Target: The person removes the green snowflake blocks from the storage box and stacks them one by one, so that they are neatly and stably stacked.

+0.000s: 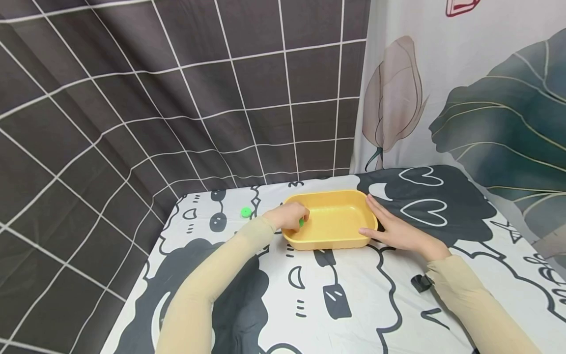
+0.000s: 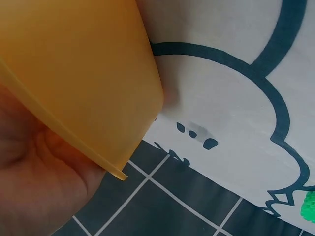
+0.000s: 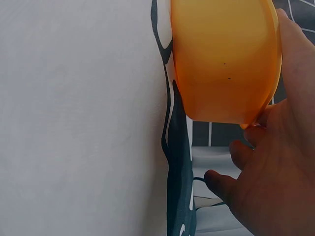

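Observation:
A yellow plastic basin (image 1: pixel 336 242) stands on the patterned cloth. My left hand (image 1: pixel 289 215) reaches over its left rim, fingers curled down inside, with a small green piece (image 1: pixel 301 222) showing at the fingertips; the rest of the piece is hidden. In the left wrist view, the palm (image 2: pixel 49 182) lies behind the basin's rim. At the right end, my right hand (image 1: pixel 395 231) touches the rim with thumb and fingers spread. The right wrist view shows this hand (image 3: pixel 280 162) against the basin's outer edge, some fingers extended below it.
A green round piece (image 1: pixel 246 212) lies on the cloth left of the basin. A small black object (image 1: pixel 421 282) is beside the right wrist. A dark gridded curtain (image 1: pixel 247 98) hangs behind and on the left, a flower-printed one (image 1: pixel 398 98) at the right.

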